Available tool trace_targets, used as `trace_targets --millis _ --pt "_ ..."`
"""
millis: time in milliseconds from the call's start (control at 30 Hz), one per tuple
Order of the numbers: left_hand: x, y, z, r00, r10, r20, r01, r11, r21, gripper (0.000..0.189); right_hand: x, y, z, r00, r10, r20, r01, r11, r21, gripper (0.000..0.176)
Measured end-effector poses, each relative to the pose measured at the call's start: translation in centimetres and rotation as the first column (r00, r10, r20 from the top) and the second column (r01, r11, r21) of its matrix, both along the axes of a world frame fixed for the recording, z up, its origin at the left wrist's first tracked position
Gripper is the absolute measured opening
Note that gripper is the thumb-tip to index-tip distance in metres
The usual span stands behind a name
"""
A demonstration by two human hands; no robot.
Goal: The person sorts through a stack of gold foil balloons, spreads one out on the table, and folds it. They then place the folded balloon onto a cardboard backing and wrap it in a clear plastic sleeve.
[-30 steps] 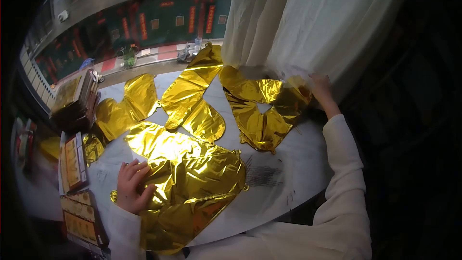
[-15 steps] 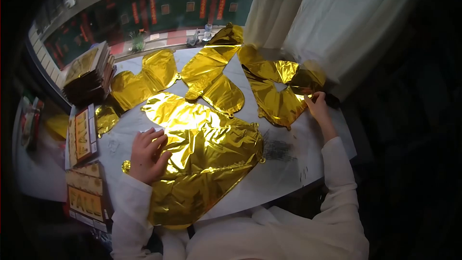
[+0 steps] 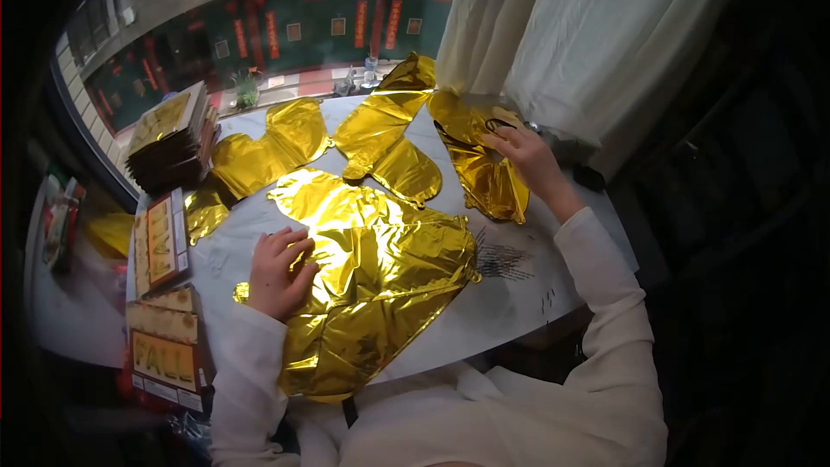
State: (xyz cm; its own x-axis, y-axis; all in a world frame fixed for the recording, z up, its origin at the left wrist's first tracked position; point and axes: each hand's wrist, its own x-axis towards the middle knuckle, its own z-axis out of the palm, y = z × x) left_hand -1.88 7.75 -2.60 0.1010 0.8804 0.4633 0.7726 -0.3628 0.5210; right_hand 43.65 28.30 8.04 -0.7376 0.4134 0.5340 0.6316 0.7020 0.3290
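Observation:
A large flat gold foil balloon (image 3: 372, 285) lies on the table nearest my body, its surface creased and shiny. My left hand (image 3: 281, 272) rests on its left edge, fingers spread, gripping nothing. At the right, another gold foil balloon (image 3: 491, 183) lies partly folded over. My right hand (image 3: 529, 158) pinches its upper right edge, and my fingers hide some of the fold. More deflated foil balloons spread behind: one in the middle (image 3: 393, 143) and one at the back left (image 3: 268, 147).
Stacked packets (image 3: 173, 138) stand at the left by the window. Two packets marked FALL (image 3: 162, 242) lie along the table's left edge. Dark marks (image 3: 504, 257) show on the tabletop (image 3: 441, 346). A white curtain (image 3: 596, 43) hangs at the right, near a black object (image 3: 589, 177).
My right hand has moved left and away from me, folding the right balloon's outer side over to the left. My left hand stays on the large balloon. The view has shifted slightly.

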Motion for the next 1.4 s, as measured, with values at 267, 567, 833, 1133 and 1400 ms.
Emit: trace_targets --millis 267,567,833,1133,1400 --pt "0.0 0.0 0.1 1.0 0.014 0.015 -0.013 0.999 -0.042 0.035 0.3 0.3 1.7 0.954 -0.029 0.299 0.056 0.995 -0.081 0.051" --pt "0.1 -0.1 0.2 1.0 0.016 -0.003 -0.016 1.0 -0.024 0.033 11.7 8.1 -4.0 0.814 -0.38 -0.439 0.268 0.917 -0.297 0.07" --pt "0.0 0.0 0.3 0.999 0.021 0.05 -0.02 1.0 -0.024 0.033 7.8 1.7 -3.5 0.725 -0.604 -0.33 0.577 0.795 -0.188 0.059" --pt "-0.1 0.0 1.7 0.968 0.019 0.249 -0.013 1.0 -0.024 0.022 -6.3 -12.2 -5.4 0.984 0.176 -0.024 -0.159 0.811 -0.563 0.046" --pt "-2.5 -1.0 3.7 0.926 0.061 0.373 0.077 0.936 -0.345 0.018 -6.1 -10.7 -5.9 0.973 0.215 -0.082 -0.216 0.73 -0.648 0.039"
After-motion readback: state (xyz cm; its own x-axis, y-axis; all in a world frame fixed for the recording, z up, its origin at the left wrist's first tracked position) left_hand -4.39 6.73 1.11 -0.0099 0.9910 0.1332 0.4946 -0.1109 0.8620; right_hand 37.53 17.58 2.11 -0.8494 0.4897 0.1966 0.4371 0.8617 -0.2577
